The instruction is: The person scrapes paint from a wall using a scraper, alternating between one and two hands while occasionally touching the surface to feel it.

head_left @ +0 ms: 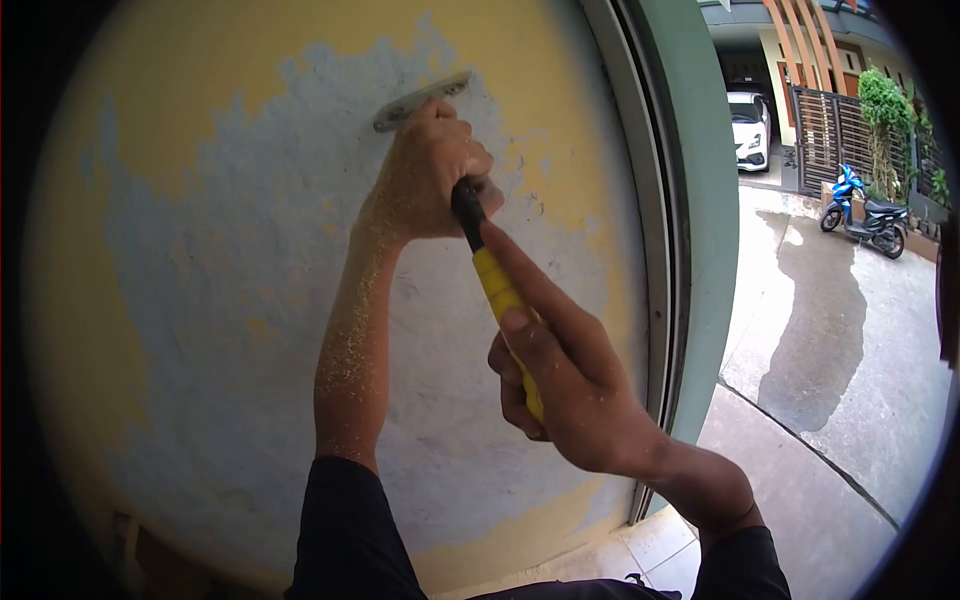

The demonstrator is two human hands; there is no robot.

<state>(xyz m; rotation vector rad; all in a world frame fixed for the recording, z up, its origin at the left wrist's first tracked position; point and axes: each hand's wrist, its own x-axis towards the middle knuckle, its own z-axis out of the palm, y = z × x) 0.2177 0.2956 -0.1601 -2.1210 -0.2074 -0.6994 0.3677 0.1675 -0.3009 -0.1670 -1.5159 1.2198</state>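
Note:
A long-handled scraper with a wide metal blade (392,114) meets the wall high up, its blade tilted up to the right. My left hand (437,150) is closed round the tool's upper end, just below the blade, and hides part of it. Lower down, my right hand (570,385) wraps the yellow handle (497,285), forefinger stretched along the black shaft (466,207). Pale flakes cover my left forearm. The wall (250,270) shows a large bare grey patch, with yellow paint round its ragged edges.
To the right of the wall run a dark metal frame (655,250) and a green post (705,250). Outside are a concrete drive (740,430), a blue motorbike (860,210), a white car (748,130) and a slatted gate (828,140). Pale floor tiles (655,540) lie below.

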